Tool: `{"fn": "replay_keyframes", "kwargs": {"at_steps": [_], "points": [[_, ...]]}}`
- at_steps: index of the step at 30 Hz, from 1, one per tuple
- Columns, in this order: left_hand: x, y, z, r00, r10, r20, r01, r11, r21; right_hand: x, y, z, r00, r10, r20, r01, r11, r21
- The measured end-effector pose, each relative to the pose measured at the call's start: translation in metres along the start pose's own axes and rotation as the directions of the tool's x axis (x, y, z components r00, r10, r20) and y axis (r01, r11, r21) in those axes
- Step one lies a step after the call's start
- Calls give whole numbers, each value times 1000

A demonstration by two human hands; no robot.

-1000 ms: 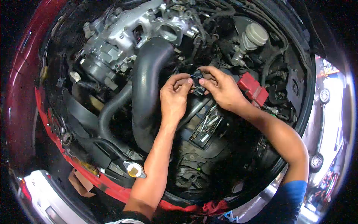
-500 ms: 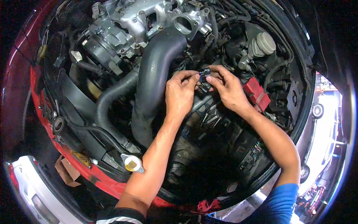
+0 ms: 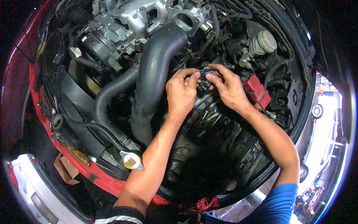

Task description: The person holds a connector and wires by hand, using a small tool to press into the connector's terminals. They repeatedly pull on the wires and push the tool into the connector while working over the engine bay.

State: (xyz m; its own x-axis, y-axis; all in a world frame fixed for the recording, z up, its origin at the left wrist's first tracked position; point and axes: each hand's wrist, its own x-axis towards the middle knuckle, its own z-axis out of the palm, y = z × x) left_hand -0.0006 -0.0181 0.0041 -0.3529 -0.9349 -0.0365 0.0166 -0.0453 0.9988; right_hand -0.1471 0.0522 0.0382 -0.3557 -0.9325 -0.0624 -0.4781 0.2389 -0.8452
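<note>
Over the engine bay, both my hands meet at a small black electrical connector (image 3: 205, 71). My left hand (image 3: 181, 89) pinches its left side between thumb and fingers. From the other side, my right hand (image 3: 230, 89) grips it with thumb and forefinger. Just below it, between my hands, dark parts and wiring show, partly covered by my fingers. The thick black intake hose (image 3: 153, 71) runs close beside my left hand. A red battery terminal cover (image 3: 256, 92) lies just right of my right hand.
The silver intake manifold with its round throttle opening (image 3: 184, 21) is at the top. A pale fluid reservoir cap (image 3: 265, 41) stands upper right. The radiator cap (image 3: 131, 160) sits beside my left forearm. A ribbed hose (image 3: 112, 93) curves at left. Small metal pieces (image 3: 211, 116) lie below my hands.
My hands stay on the connector, with only slight finger shifts. The connector seems turned a little between them. The view has moved very slightly.
</note>
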Motion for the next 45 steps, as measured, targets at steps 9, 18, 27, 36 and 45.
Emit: {"fn": "replay_keyframes", "kwargs": {"at_steps": [9,18,27,36,45], "points": [[-2,-4,1,1000,-11,-8,11,1000,23,-2,-3,-3,999,-25,25,26,997,-72],[0,-1,1,999,-36,35,36,999,8,0,-5,-3,995,32,95,-32,999,-4],[-3,9,-1,1000,1,16,-3,993,119,3,0,-2,992,67,112,-73,996,53],[-5,7,0,1000,13,-22,-10,991,134,-3,-5,1,995,75,68,-79,996,51],[-6,5,1,999,38,-33,-33,992,120,-4,-4,3,997,63,44,-65,997,42]]}}
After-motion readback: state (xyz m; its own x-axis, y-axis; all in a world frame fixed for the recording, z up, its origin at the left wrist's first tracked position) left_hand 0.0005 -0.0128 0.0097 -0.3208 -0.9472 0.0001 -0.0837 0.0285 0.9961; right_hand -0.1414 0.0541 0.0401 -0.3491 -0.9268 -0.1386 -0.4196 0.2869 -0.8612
